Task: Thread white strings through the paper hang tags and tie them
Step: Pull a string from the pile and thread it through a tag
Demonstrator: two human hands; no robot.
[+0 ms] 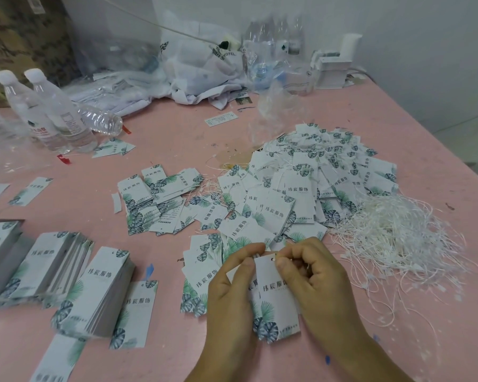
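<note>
Paper hang tags (273, 299), leaf-printed, pinched by both hands: left (232, 293), right (318, 282).

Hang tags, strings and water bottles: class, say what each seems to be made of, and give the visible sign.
Hang tags: probably matte printed card; flat, stiff, leaf print. Strings: thin white cord, possibly plastic; tangled loops with small tabs. Water bottles: clear plastic with white caps; see-through and ribbed.

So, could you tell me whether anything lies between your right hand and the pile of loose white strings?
Nothing visible does. The right hand pinches the held hang tags, and only bare pink table separates it from the loose white strings.
</note>
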